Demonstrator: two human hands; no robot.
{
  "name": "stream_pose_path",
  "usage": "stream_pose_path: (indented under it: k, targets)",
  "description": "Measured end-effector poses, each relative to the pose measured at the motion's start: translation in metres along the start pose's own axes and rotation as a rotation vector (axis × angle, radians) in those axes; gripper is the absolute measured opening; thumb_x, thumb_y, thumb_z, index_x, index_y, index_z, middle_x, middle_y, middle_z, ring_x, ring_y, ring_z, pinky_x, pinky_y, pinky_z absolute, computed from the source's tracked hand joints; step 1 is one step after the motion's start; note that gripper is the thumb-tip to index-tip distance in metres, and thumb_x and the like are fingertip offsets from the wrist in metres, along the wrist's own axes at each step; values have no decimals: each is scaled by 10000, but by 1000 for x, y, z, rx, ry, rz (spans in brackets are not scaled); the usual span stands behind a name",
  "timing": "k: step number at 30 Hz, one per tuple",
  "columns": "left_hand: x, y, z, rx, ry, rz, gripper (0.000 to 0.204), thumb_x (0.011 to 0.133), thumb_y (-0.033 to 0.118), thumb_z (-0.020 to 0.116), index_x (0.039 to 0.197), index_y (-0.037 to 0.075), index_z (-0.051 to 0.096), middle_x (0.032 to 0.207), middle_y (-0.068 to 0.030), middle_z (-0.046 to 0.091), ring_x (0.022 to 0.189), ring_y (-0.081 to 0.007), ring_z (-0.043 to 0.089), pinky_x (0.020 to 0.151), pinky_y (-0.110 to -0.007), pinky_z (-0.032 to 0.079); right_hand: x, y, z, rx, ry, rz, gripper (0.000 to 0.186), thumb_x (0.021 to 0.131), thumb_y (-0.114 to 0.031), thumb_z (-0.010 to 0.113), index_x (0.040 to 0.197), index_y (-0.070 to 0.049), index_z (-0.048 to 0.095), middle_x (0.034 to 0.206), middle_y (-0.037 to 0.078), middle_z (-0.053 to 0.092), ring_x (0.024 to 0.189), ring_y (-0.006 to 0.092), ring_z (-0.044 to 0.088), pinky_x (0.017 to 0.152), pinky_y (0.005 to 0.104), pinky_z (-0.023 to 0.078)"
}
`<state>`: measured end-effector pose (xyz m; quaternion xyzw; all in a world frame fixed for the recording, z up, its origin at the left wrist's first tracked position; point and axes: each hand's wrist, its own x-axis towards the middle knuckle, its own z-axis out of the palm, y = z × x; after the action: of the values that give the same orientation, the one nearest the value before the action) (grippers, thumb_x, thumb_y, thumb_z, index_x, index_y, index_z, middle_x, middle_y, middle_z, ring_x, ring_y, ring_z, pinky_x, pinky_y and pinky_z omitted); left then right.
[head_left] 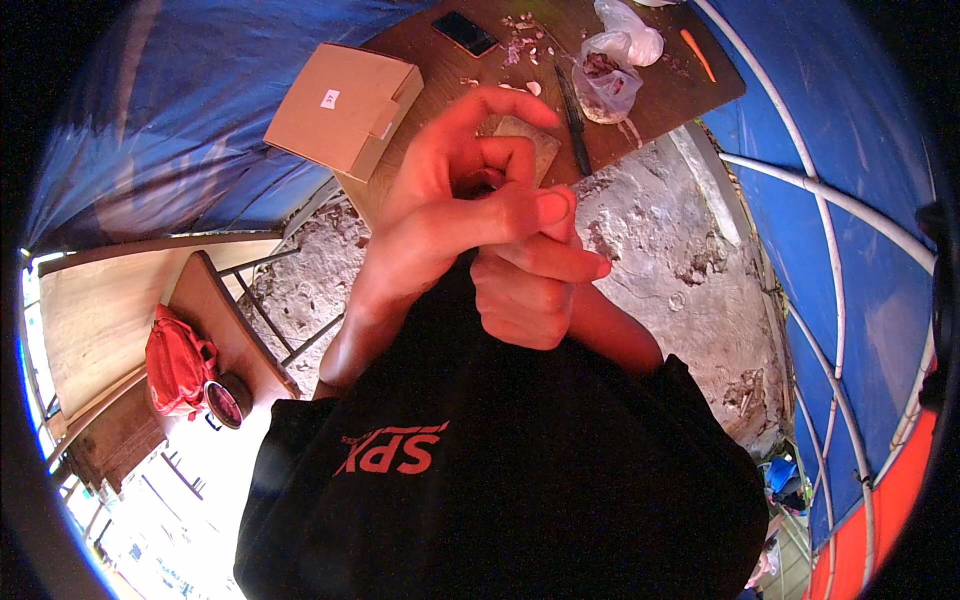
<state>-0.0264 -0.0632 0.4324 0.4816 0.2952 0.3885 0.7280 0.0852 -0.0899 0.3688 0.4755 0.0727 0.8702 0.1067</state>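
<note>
My left hand [440, 195] is raised in front of my chest with its fingers curled. Its thumb lies across my right hand [525, 300], which is closed just below it. The two hands touch. A small dark reddish patch shows inside the curl of the left fingers, too hidden to name. Whatever the right fingers pinch, if anything, is covered. Beyond the hands, a small wooden board [540, 143] lies partly hidden at the near edge of the brown table [655, 105]. Beside it rests a dark knife [573, 120].
Further along the table are a cardboard box [340, 105], a phone [465, 33], scattered peels [520, 45], a clear plastic bag [607, 85] of reddish pieces and an orange stick-like thing [698, 53]. At left, a red bag [180, 365] sits near a round container [225, 403]. Pale poles [820, 190] frame blue sheeting.
</note>
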Motion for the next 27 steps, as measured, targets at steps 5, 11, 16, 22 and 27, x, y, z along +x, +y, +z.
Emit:
stream_pose_path:
  k: [5,11,16,22,27]
  targets:
    - [1,-8,-4,-3,-20,25,658,739,230,734,1269,-22,436,675,-4,528,639,-116,582,593,-220,414,-3,0,-2,-13,36,-17,662,1023,-534,299,558,-98,479,410,-42,266,293,80,177,275,250,137]
    - [19,-34,-28,-340,85,144,594,935,407,502,1340,-20,422,760,-40,559,618,-114,410,638,-257,348,-10,-15,30,-715,393,-196,631,976,-586,407,652,-59,534,448,-36,332,329,70,233,309,261,196]
    - [22,-48,-51,-476,113,-9,630,999,483,396,1338,-48,377,1057,-222,649,770,-189,566,752,-306,444,-16,-18,81,-2001,1323,-511,137,844,-135,740,891,-14,698,684,4,645,571,24,511,500,204,366]
    - [24,-70,-48,-510,114,-156,617,1006,462,392,1348,-52,383,1301,-268,549,1095,-262,606,975,-366,444,-18,-22,51,-2512,1601,-211,196,826,-128,750,1005,-49,730,691,-12,643,565,20,491,497,210,352]
    - [22,-75,-44,-522,76,-98,554,1004,407,381,1351,-24,408,1360,-236,513,1167,-268,568,1019,-385,405,-24,-31,21,-2695,1478,-253,212,799,-54,763,1008,-43,731,563,-61,447,522,2,337,463,222,236]
